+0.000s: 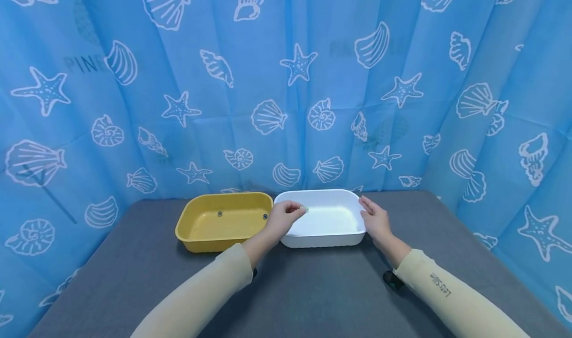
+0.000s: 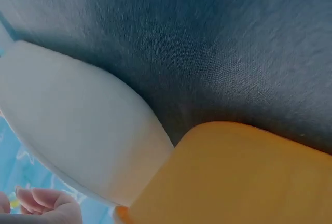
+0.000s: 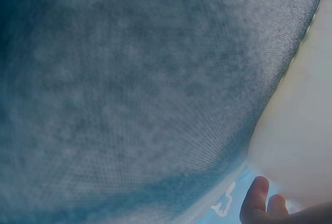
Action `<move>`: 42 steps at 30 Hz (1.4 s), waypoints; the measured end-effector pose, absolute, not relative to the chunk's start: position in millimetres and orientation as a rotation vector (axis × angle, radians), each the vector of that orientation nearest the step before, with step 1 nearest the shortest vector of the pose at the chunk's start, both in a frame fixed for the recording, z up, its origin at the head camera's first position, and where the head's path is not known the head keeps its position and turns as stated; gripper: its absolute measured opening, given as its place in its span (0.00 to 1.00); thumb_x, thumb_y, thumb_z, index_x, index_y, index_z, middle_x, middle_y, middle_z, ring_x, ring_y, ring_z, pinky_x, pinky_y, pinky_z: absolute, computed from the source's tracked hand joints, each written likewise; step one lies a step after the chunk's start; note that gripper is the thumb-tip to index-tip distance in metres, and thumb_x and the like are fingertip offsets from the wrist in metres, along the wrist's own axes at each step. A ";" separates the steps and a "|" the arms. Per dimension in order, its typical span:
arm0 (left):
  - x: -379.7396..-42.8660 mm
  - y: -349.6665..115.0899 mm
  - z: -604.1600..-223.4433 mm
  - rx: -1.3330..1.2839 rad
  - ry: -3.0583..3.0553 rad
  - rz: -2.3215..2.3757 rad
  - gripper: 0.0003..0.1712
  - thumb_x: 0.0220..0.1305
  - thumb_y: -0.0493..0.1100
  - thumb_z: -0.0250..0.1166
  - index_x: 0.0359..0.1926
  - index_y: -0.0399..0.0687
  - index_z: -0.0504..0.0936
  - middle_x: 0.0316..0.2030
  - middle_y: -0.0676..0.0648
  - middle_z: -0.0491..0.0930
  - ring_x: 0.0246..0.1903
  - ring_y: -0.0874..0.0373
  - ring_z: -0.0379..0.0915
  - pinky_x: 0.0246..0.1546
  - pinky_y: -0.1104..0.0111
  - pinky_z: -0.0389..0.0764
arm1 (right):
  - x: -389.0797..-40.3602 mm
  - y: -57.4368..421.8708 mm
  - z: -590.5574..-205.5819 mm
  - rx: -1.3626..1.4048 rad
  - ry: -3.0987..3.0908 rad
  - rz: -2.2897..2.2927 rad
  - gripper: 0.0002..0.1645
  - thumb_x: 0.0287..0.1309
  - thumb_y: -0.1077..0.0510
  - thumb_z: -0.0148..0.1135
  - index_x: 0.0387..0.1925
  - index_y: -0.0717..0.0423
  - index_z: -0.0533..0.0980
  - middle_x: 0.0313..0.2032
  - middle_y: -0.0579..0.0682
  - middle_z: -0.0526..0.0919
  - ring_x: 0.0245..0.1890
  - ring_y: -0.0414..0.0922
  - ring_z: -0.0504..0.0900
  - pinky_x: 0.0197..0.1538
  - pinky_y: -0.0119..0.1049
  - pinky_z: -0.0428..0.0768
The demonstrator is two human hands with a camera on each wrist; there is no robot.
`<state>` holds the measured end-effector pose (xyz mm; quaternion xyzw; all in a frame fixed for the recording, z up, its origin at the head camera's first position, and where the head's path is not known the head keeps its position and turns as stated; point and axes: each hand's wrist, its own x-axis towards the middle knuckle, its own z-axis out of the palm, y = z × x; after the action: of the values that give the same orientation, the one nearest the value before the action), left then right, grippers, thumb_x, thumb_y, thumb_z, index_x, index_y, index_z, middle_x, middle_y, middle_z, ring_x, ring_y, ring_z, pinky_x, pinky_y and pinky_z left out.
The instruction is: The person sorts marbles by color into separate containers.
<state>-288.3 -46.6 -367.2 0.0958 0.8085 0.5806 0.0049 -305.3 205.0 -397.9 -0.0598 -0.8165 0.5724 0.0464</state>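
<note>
In the head view my left hand point(image 1: 281, 219) is over the left side of the white tray point(image 1: 323, 241). Thumb and forefinger pinch a small pale piece point(image 1: 304, 208), mostly covered by the fingertips; its kind I cannot tell. The left wrist view catches curled fingers point(image 2: 54, 203) beyond the white wall. At the opposite end of that tray, my right hand point(image 1: 377, 223) rests its extended fingers by the right rim. Two of those fingers point(image 3: 255, 198) show beside the white wall in the right wrist view. Two small, dark, nut-like pieces point(image 1: 220, 213) lie in the yellow tray point(image 1: 210, 246).
Side by side, the yellow and white trays stand near the back of a grey cloth-covered table point(image 1: 321, 288). A blue curtain point(image 1: 277, 80) with white shell and starfish prints hangs right behind. Dark wrist devices point(image 1: 393, 280) show under the sleeves.
</note>
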 end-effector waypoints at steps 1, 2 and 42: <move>-291.5 -45.2 -367.7 0.275 2.537 1.816 0.13 0.68 0.42 0.62 0.45 0.35 0.83 0.37 0.44 0.80 0.38 0.51 0.73 0.46 0.55 0.78 | -305.8 204.9 -397.9 -0.185 -2.491 1.745 0.29 0.75 0.66 0.38 0.74 0.65 0.50 0.71 0.61 0.57 0.73 0.55 0.52 0.70 0.48 0.58; -294.7 -43.8 -368.4 0.252 2.537 1.818 0.12 0.68 0.42 0.62 0.44 0.36 0.83 0.37 0.44 0.80 0.39 0.50 0.73 0.46 0.56 0.78 | -306.2 204.8 -398.0 -0.186 -2.490 1.745 0.29 0.75 0.65 0.38 0.74 0.64 0.50 0.71 0.61 0.57 0.73 0.55 0.52 0.70 0.48 0.58; -363.9 -5.7 -408.5 -0.540 2.429 1.309 0.08 0.58 0.41 0.72 0.38 0.44 0.86 0.13 0.50 0.66 0.09 0.63 0.61 0.11 0.76 0.64 | -302.8 203.8 -396.4 -0.207 -2.478 1.734 0.28 0.75 0.65 0.39 0.73 0.64 0.53 0.71 0.61 0.59 0.72 0.55 0.54 0.69 0.48 0.59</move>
<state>-363.9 -5.7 -408.5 -0.1896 0.8522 0.4591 0.1642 -302.8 203.8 -396.4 -0.0680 -0.8163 0.5710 0.0550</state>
